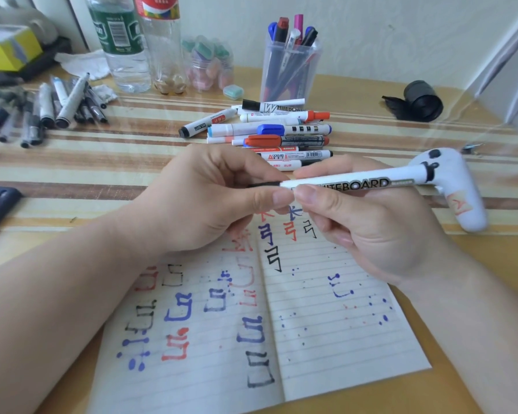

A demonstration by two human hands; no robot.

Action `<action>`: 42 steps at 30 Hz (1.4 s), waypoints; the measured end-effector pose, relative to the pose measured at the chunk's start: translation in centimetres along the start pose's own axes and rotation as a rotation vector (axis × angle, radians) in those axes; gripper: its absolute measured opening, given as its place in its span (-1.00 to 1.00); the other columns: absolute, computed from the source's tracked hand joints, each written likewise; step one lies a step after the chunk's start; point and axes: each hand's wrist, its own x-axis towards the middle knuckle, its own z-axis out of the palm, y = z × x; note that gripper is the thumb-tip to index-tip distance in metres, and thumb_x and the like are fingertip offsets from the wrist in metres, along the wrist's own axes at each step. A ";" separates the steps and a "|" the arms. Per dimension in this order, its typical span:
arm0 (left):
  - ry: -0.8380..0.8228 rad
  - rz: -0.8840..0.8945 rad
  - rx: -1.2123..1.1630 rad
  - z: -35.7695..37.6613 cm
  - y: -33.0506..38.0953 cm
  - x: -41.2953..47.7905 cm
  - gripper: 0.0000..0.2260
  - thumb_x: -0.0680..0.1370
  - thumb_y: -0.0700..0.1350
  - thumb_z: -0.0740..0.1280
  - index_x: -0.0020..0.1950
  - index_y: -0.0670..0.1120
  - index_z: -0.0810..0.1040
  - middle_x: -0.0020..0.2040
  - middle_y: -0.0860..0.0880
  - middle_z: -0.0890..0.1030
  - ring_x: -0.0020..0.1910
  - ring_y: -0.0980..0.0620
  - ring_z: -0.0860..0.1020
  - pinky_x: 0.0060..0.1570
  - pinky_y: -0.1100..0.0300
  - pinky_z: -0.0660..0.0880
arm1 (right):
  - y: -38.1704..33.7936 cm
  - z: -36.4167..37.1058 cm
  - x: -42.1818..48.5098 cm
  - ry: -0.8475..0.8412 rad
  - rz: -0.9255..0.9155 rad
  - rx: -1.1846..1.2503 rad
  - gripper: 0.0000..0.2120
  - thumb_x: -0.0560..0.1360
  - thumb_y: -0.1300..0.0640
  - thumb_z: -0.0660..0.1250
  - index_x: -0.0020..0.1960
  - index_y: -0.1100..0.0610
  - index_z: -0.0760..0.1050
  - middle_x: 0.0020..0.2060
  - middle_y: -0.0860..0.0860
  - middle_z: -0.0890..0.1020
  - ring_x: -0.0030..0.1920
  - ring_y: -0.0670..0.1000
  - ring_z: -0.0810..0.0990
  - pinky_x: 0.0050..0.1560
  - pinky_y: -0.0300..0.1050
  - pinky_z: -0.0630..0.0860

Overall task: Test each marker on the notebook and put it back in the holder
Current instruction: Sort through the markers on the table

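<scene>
A white whiteboard marker (356, 182) lies level in the air above the open lined notebook (326, 324). My right hand (368, 225) pinches its barrel. My left hand (210, 198) grips the marker's black cap end, mostly hidden by the fingers. Whether the cap is on or off cannot be told. The notebook pages carry black, blue and red test marks. A clear plastic holder (290, 70) with several markers stands at the back. A pile of several loose markers (269, 130) lies between the holder and my hands.
Grey pens (60, 106) lie at the left. Two plastic bottles (144, 46), a jar of erasers (210, 67) and a small green eraser (233, 91) stand at the back. A black roll (419, 101) and a white toy-like object (458, 189) are at the right.
</scene>
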 end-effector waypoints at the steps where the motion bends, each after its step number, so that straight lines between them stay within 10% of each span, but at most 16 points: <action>1: -0.010 0.005 -0.013 0.0 0.1 0.0 -0.81 0.42 -0.08 0.47 -0.05 -0.16 0.71 -0.25 -0.26 0.67 -0.59 0.01 0.39 -0.57 0.29 0.34 | 0.0 0.1 0.0 -0.008 -0.009 0.014 -0.87 0.41 0.18 0.48 -0.04 0.09 0.70 -0.45 0.08 0.47 -0.45 0.00 0.37 -0.51 -0.26 0.24; 12: 0.009 -0.081 -0.222 -0.7 -0.3 0.4 -0.85 0.48 -0.08 0.43 -0.23 -0.13 0.61 -0.39 -0.13 0.52 -0.58 0.05 0.27 -0.52 0.30 0.16 | -0.2 -0.1 0.2 -0.041 -0.043 0.131 -0.60 0.30 -0.11 0.57 0.06 0.06 0.71 -0.27 0.16 0.58 -0.37 0.04 0.40 -0.51 -0.20 0.17; 16: 0.102 -0.121 -0.323 -0.7 -0.2 0.3 -0.87 0.48 -0.19 0.39 -0.27 -0.16 0.54 -0.44 -0.15 0.46 -0.58 0.06 0.23 -0.48 0.22 0.06 | -0.2 -0.9 0.2 0.137 -0.096 0.056 -0.94 0.42 0.14 0.45 -0.13 0.11 0.67 -0.43 0.11 0.55 -0.48 0.05 0.38 -0.51 -0.26 0.18; 29: 0.350 -0.210 -0.084 1.1 0.2 0.7 -0.62 0.54 0.21 0.28 -0.34 0.00 0.37 -0.54 0.08 0.24 -0.55 -0.01 0.14 -0.41 0.21 0.13 | -0.1 0.9 -0.6 -0.021 -0.183 -0.053 -0.88 0.56 0.24 0.31 -0.15 0.13 0.46 -0.48 0.07 0.43 -0.48 0.05 0.31 -0.45 -0.25 0.28; 42: 0.303 -0.130 -0.149 0.8 0.9 0.1 -0.64 0.71 0.02 0.17 -0.17 -0.20 0.32 -0.41 0.01 0.20 -0.49 0.05 0.12 -0.46 0.24 0.08 | -0.3 1.0 0.3 0.044 -0.113 0.151 -0.86 0.45 0.27 0.47 -0.11 0.13 0.53 -0.47 0.06 0.42 -0.45 0.02 0.28 -0.44 -0.18 0.19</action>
